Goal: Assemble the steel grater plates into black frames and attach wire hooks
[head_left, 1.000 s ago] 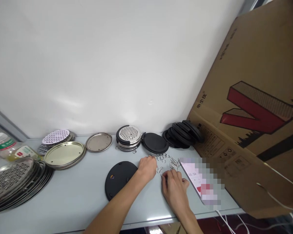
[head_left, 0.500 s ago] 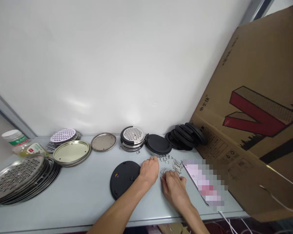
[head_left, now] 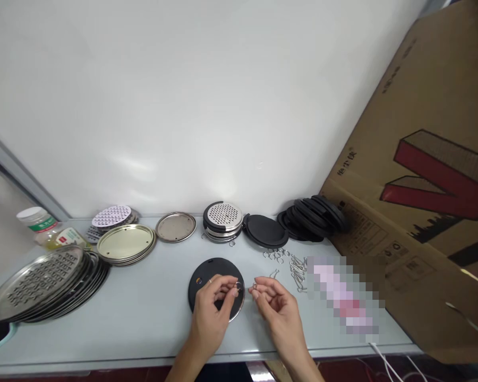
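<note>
My left hand [head_left: 215, 305] pinches a small metal ring [head_left: 238, 287] between thumb and fingertips, above the right part of a round black disc [head_left: 204, 270] lying on the table. Facing it, my right hand [head_left: 281, 310] pinches a small wire snap hook [head_left: 254, 287], mostly covered by the fingers. A short gap separates the two pieces. Behind my right hand lie several loose metal rings [head_left: 273, 255] and a small heap of wire snap hooks [head_left: 297, 273]. A lone snap hook [head_left: 274, 274] lies just beyond my right fingers.
Finished-looking grater stack [head_left: 224, 216], black discs [head_left: 266, 231] and a black pile [head_left: 314, 217] line the wall. Metal lids [head_left: 125, 241], a plate [head_left: 176, 227], grater plates [head_left: 43, 284] and a jar [head_left: 37, 220] stand left. A carton [head_left: 382, 212] and blurred flat object [head_left: 342, 297] stand right.
Both hands have left the rings and snap hooks and come back toward me. They now face each other at fingertip height, each pinching a small metal piece. The camera view has shifted slightly.
</note>
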A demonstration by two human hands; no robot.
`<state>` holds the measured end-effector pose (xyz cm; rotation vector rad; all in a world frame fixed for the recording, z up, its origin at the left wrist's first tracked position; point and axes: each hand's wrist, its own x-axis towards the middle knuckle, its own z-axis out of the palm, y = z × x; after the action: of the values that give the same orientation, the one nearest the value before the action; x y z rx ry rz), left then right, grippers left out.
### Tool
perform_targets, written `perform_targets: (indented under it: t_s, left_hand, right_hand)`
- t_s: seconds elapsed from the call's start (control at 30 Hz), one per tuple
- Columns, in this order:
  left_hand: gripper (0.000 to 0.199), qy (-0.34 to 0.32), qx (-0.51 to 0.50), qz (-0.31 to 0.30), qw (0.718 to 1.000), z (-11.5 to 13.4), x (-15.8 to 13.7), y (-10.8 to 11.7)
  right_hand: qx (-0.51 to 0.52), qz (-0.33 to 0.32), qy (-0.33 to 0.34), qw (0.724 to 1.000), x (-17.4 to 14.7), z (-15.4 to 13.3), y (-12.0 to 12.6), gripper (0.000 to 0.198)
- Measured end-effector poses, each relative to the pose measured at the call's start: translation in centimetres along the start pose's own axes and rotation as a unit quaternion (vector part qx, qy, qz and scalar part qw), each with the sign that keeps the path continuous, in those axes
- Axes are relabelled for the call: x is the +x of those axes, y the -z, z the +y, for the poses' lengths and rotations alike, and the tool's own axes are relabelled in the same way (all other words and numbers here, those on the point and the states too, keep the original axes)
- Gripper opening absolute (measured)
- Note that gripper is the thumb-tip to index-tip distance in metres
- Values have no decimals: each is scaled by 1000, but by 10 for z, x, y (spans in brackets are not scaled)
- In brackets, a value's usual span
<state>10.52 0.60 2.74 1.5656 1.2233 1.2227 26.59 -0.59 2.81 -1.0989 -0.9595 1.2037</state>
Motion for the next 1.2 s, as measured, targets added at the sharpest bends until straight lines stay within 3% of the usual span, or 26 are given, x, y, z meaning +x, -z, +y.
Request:
perform_targets:
  t_s: [0.17,0.27,0.43,0.57,0.7,0.83,0.93,1.03,1.2]
  left_hand:
    - [13,-26,-34,29,999,-7,-14,6]
    - [14,-7,-49,45,998,-8,-18,6]
    - [17,32,-58,87,994,-10,-22,6]
    - [15,20,-27,88,996,-5,-23,6]
    - [9,-58,44,66,995,2,-22,12]
    - [20,-188,120,53,973,11,-18,21]
    - [27,-231,150,53,960,18,-17,24]
    - [26,-200,118,41,972,22,-18,21]
    - [14,-33,-18,22,999,18,-23,14]
  right_hand:
    - [6,-19,-29,999,-6,6,-22,36]
    - [7,-26,-21,999,-10,8,-30,31]
    - [1,-51,-8,999,-21,6,-35,24]
    - [-24,-53,10,998,-26,2,-35,24]
    - [-63,-55,30,996,-29,1,-36,24]
    - [-92,-72,50,992,-32,6,-39,23]
    - [-62,-77,47,994,-31,7,-42,23]
    - [-7,-79,28,996,-28,5,-43,26]
    - [80,-67,-68,992,-25,6,-40,31]
